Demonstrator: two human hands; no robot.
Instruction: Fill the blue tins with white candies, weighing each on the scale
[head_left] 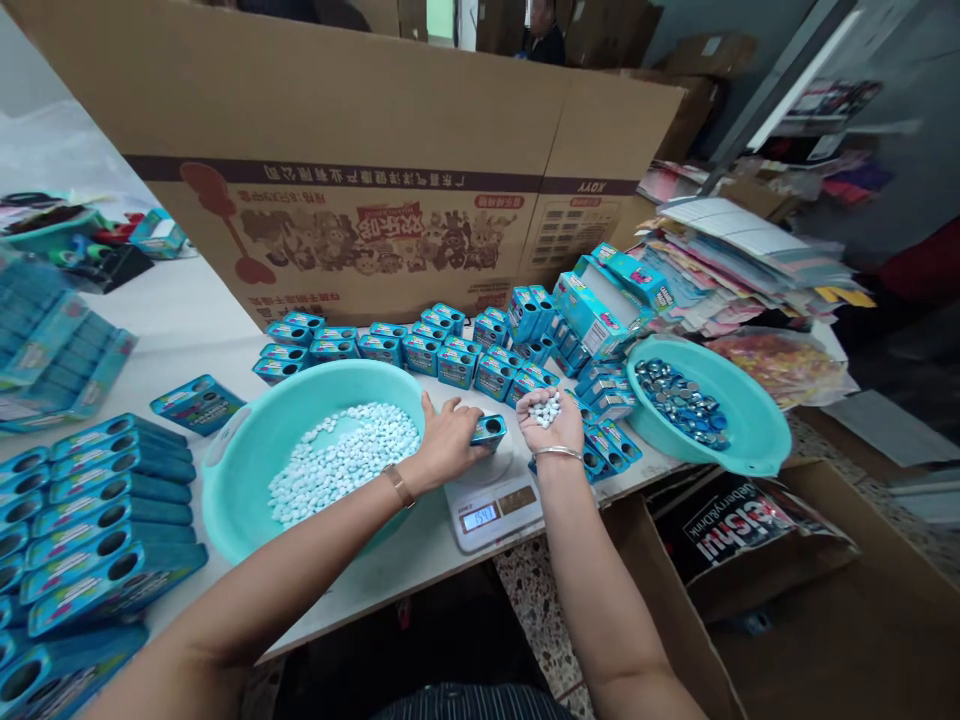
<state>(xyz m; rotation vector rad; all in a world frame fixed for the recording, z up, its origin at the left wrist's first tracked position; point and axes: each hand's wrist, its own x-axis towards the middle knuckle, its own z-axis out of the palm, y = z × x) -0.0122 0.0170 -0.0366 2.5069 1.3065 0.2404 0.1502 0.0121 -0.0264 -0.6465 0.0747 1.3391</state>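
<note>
My left hand has its fingers closed round a small blue tin with a round hole in its top, at the plate of a white digital scale. The lit display shows digits. Palm up, my right hand is cupped just right of the scale, with a small heap of white candies in it. Below my left hand and to its left stands a turquoise basin with many loose white candies inside. Several blue tins with round holes stand in rows behind the scale.
Stacked blue tins fill the left side. A second turquoise basin with shiny round metal pieces stands right. Behind the tins rises a large cardboard panel. An open carton sits below right, and paper stacks lie behind.
</note>
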